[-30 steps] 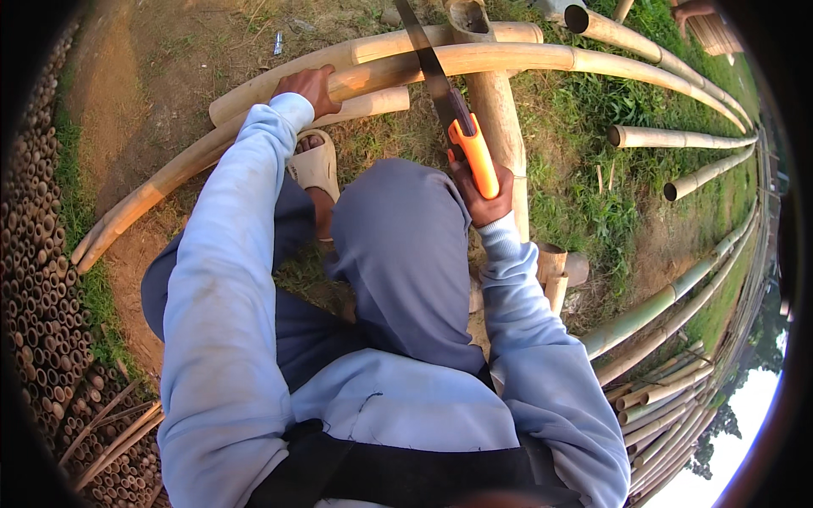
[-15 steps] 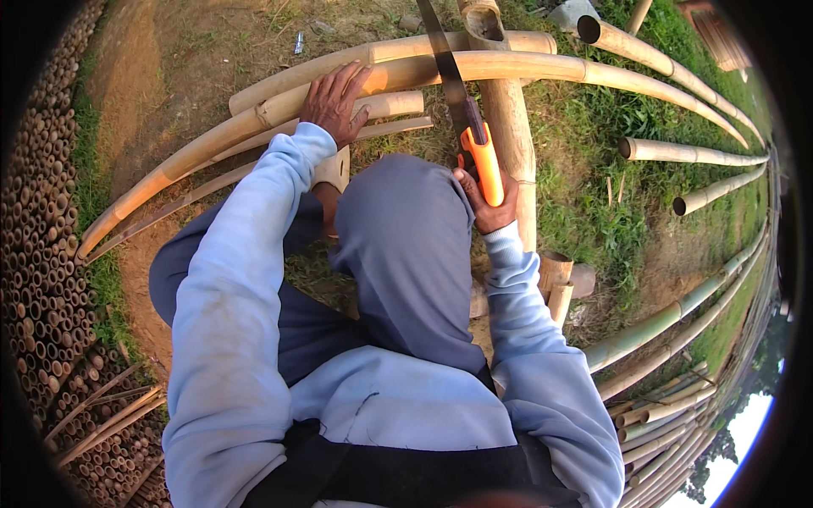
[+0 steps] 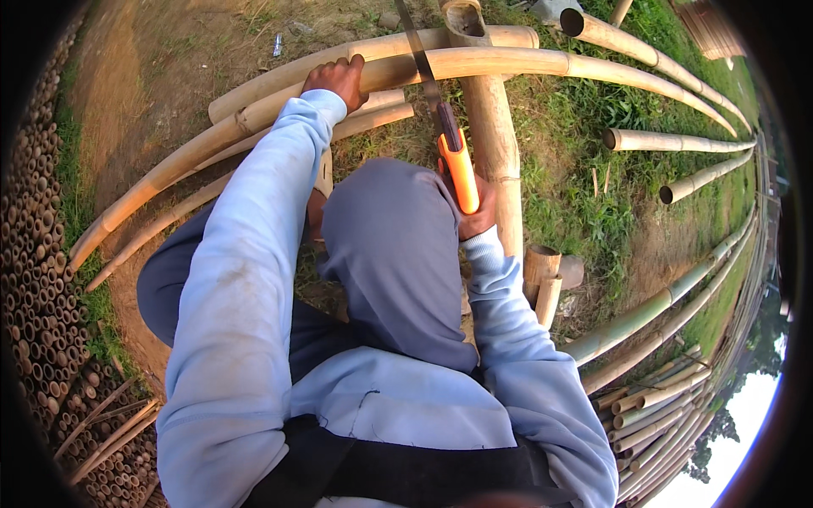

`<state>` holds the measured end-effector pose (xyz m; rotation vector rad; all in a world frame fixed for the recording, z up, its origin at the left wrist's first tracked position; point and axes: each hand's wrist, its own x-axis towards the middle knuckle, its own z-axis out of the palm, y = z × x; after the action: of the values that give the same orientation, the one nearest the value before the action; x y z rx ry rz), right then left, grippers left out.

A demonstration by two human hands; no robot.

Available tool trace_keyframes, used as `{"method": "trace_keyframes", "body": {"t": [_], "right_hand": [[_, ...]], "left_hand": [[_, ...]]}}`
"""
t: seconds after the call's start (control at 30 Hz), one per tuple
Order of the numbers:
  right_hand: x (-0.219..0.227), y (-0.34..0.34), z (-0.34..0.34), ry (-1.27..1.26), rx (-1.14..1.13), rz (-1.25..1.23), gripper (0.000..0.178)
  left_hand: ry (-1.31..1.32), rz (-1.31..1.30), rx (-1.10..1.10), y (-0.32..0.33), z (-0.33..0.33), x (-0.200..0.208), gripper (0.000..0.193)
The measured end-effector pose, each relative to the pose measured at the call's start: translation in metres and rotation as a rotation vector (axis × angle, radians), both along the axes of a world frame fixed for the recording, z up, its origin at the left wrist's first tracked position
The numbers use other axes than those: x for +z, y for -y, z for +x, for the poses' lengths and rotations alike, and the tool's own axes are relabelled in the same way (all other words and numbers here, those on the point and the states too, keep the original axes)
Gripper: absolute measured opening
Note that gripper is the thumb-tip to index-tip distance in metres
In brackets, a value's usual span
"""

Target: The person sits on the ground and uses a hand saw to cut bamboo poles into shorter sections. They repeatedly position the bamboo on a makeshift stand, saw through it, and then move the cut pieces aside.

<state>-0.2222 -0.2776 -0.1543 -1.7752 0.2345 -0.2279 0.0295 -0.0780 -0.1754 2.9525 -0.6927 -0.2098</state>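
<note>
A long pale bamboo pole point(image 3: 517, 61) crosses in front of me, over an upright bamboo post point(image 3: 495, 140). My left hand point(image 3: 339, 81) is closed round this pole, left of the post. In my right hand point(image 3: 481, 212), beside my raised knee, is a hand saw point(image 3: 460, 169) with an orange and dark handle. Its blade lies across the pole, just left of the post; whether its teeth are in the bamboo, I cannot tell. Behind the gripped pole lies another bamboo length point(image 3: 313, 72). Thinner pieces point(image 3: 373, 121) lie on its near side.
Stacked bamboo point(image 3: 34, 279), ends showing, fills the far left. Several poles point(image 3: 677, 148) spread along the grassy right side, with a bundle point(image 3: 660, 406) at lower right. Short bamboo stubs point(image 3: 542, 267) stand by my right forearm. A grey stone point(image 3: 557, 10) sits behind the post.
My left hand has gone from lying flat with spread fingers to wrapping round the pole. The thin piece nearest me has dropped away from the pole. The saw stays across the pole.
</note>
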Motion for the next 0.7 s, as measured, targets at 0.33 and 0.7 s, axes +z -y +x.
{"method": "trace_keyframes", "body": {"t": [0.33, 0.7], "right_hand": [[0.038, 0.01, -0.125, -0.21, -0.02, -0.158, 0.013], [0.028, 0.008, -0.135, -0.256, -0.037, 0.019, 0.028]], "left_hand": [[-0.072, 0.007, 0.064, 0.006, 0.005, 0.002, 0.06], [-0.131, 0.035, -0.002, 0.003, 0.014, 0.012, 0.054]]}}
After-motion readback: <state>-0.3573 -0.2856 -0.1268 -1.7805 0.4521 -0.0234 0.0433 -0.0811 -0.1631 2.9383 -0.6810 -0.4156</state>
